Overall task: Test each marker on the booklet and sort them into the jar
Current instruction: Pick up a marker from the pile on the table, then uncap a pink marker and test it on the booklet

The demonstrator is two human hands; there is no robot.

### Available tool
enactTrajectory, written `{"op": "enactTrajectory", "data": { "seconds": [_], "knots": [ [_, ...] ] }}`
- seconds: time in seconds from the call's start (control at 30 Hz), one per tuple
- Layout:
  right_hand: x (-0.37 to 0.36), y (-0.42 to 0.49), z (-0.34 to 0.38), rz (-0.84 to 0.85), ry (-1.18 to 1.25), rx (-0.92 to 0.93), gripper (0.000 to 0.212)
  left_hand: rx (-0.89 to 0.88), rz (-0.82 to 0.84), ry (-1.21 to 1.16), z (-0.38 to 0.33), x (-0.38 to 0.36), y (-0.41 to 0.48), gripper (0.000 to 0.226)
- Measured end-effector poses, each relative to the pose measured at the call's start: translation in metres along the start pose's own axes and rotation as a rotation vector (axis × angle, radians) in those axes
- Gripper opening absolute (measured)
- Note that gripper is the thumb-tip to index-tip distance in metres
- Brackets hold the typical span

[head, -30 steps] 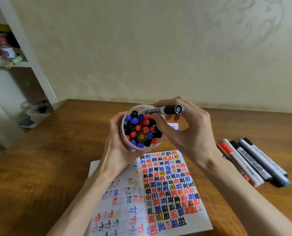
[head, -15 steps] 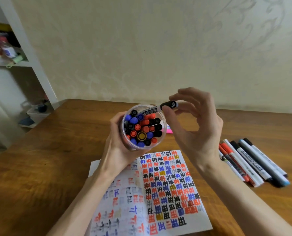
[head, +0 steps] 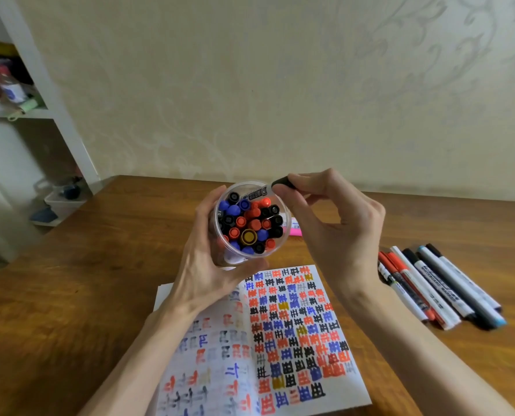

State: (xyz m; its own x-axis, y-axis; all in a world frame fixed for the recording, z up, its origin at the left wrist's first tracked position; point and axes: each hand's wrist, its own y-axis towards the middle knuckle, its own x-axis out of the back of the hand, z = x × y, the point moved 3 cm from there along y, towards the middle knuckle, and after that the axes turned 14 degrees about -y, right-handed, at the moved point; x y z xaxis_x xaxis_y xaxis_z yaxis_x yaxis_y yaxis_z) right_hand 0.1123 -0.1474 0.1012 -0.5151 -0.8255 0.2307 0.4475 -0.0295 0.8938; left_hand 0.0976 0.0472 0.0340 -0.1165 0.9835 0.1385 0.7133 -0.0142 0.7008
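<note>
Over the bench the right hand pinches a black marker by its cap, barrel slanting into the far side of the jar the left hand grips.

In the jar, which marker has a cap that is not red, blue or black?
The marker with the yellow cap, near the front rim of the jar; every other cap there is red, blue or black.

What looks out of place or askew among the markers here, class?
One black-capped marker slants over the jar, pinched by the right hand, not upright like the rest. A pink marker lies alone behind the jar, apart from the row at right.
</note>
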Motion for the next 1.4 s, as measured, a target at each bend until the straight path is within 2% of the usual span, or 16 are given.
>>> {"op": "enactTrajectory", "data": {
  "seconds": [0.2, 0.3, 0.37, 0.6, 0.8, 0.9, 1.0, 1.2, 1.3, 1.4],
  "knots": [
    [-0.008, -0.001, -0.005, 0.072, -0.021, 0.029, 0.013, -0.009, -0.030, 0.010, -0.004, 0.001, 0.001, 0.105],
    [-0.024, -0.008, -0.013, 0.206, -0.187, 0.089, 0.013, -0.006, -0.006, 0.046, -0.002, 0.000, -0.002, 0.103],
    [-0.030, -0.013, -0.016, 0.313, -0.239, 0.067, 0.017, -0.006, 0.009, 0.068, 0.000, -0.001, -0.003, 0.105],
    [-0.035, -0.019, -0.012, 0.556, -0.185, 0.005, 0.037, 0.011, -0.036, 0.049, 0.006, 0.005, -0.004, 0.108],
    [-0.029, -0.013, -0.018, 0.575, -0.047, -0.060, 0.043, 0.153, -0.164, 0.007, 0.014, 0.012, -0.001, 0.110],
    [-0.024, -0.007, -0.031, 0.533, -0.026, -0.122, 0.042, 0.246, -0.238, 0.017, 0.023, 0.020, 0.000, 0.119],
    [-0.023, -0.007, -0.057, 0.518, -0.049, -0.181, 0.042, 0.298, -0.333, 0.034, 0.031, 0.029, 0.003, 0.117],
    [-0.036, -0.038, -0.112, 0.749, -0.280, -0.279, 0.051, 0.344, -0.467, 0.029, 0.033, 0.034, 0.004, 0.116],
    [-0.042, -0.049, -0.120, 0.857, -0.347, -0.249, 0.053, 0.372, -0.478, 0.020, 0.034, 0.036, 0.005, 0.117],
    [-0.047, -0.054, -0.122, 0.888, -0.380, -0.205, 0.053, 0.381, -0.472, 0.046, 0.035, 0.038, 0.004, 0.119]
  ]
}}
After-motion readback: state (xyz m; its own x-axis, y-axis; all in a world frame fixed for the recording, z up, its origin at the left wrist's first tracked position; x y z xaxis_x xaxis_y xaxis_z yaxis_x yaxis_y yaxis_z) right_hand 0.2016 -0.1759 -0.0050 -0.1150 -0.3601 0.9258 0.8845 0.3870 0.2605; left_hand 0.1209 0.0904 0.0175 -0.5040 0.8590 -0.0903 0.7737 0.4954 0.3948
